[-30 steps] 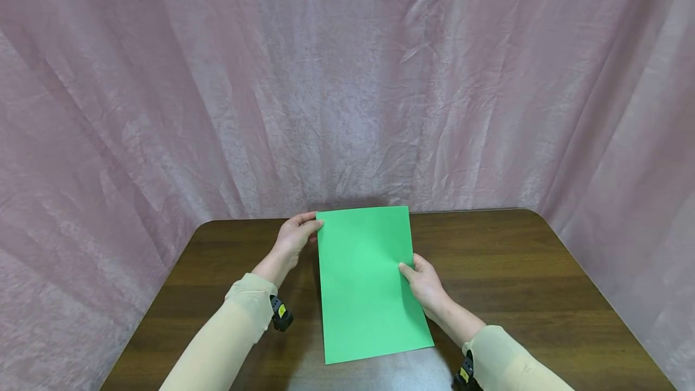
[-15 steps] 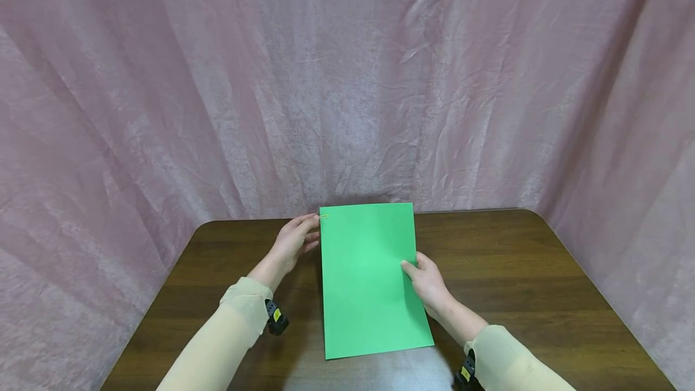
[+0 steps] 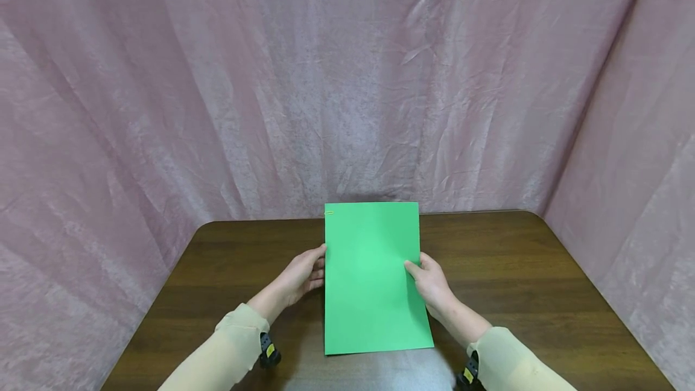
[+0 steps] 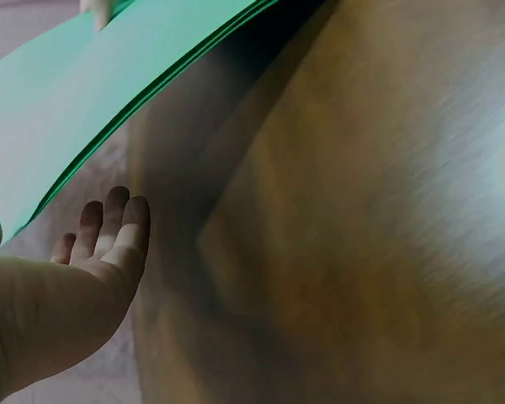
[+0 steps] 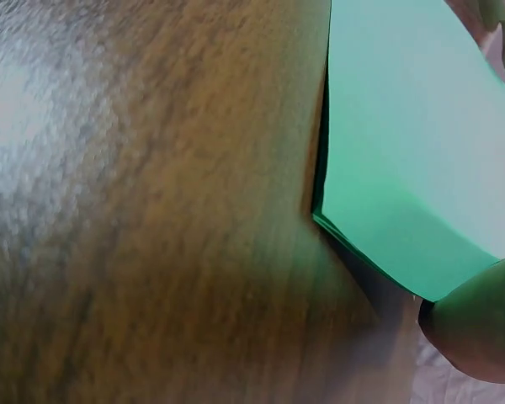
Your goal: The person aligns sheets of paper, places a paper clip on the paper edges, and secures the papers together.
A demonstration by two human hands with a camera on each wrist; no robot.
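Several stacked green sheets of paper [image 3: 369, 294] are held up at a slant over the table, their layered edges showing in both wrist views. A small yellow paper clip [image 3: 329, 212] sits at the top left corner. My right hand [image 3: 431, 285] pinches the stack at its right edge, thumb on the front and fingers behind. Beside the left edge is my left hand [image 3: 298, 275], its fingertips right at the paper. The left wrist view shows the fingers of that hand [image 4: 76, 295] loosely extended and spread from the thumb, with the paper's edge above them.
The brown wooden table [image 3: 516, 282] has rounded far corners and lies under both arms. A pink velvety curtain [image 3: 347, 77] hangs behind it and along the sides. Light glares off the tabletop near the front.
My left hand has let go of the top left corner, baring the paper clip, and slid down the left edge. The sheets have straightened and shifted slightly right; the right hand keeps its pinch.
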